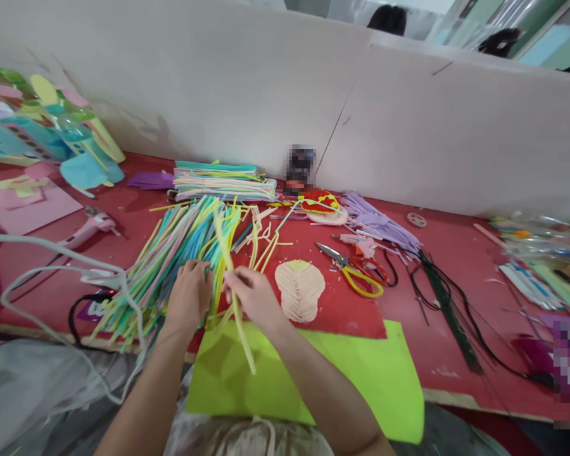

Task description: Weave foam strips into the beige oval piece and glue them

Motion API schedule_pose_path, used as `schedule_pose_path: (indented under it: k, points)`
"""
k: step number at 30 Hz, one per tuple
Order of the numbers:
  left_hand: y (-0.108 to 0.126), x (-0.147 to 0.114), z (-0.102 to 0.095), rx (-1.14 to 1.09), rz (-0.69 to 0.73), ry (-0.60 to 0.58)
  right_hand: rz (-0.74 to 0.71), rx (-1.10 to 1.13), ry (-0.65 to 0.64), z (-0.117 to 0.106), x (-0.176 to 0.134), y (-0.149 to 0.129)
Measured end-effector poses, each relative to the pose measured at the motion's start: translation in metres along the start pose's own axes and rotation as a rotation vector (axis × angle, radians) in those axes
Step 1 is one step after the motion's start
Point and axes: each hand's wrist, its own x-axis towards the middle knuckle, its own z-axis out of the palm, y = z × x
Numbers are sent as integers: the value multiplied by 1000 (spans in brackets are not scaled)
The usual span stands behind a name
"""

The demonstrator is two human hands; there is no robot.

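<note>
Several pale yellow pipe cleaners (240, 326) are pinched in my right hand (254, 294), slanting down over a lime green sheet (356, 373). My left hand (190, 291) is closed, its fingers curled into the right side of a big heap of pastel pipe cleaners (164, 247). What exactly those fingers grip is partly hidden. To the right of my right hand lies a flat cream, leaf-like piece of pipe cleaners (300, 291) with a yellow top. Beside it are scissors (354, 272) with yellow and orange handles, their blades pointing up and left.
Bundled pipe cleaners (223, 182) lie by the white partition (218, 82), purple ones (382, 221) farther right. A pink glue gun (90, 229) and a white cable (76, 244) are at left, another glue gun (358, 242) behind the scissors. Bottle crafts (76, 136) stand back left.
</note>
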Motion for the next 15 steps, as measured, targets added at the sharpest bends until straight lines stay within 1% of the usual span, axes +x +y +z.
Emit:
schedule_pose_path:
  k: [2, 3, 4, 6, 8, 10, 13, 15]
  points:
    - [-3, 3, 2, 6, 8, 24, -120, -214, 274, -14, 0, 6]
    - [-4, 4, 2, 10, 7, 20, -144, -327, 370, -21, 2, 11]
    - [-4, 5, 2, 10, -7, 21, -135, -429, 423, -28, 6, 16]
    - [-5, 7, -2, 14, -39, 34, -66, -569, 423, -40, 13, 27]
    - [-7, 8, -6, 53, -51, 66, -26, -607, 408, -45, 18, 37]
    - [-12, 9, -10, 113, -76, 111, -5, -594, 381, -45, 20, 45]
    - [-22, 15, -13, 178, -127, 177, 39, -523, 273, -40, 22, 53]
    - [-27, 23, -14, 200, -139, 214, 50, -497, 226, -37, 23, 56]
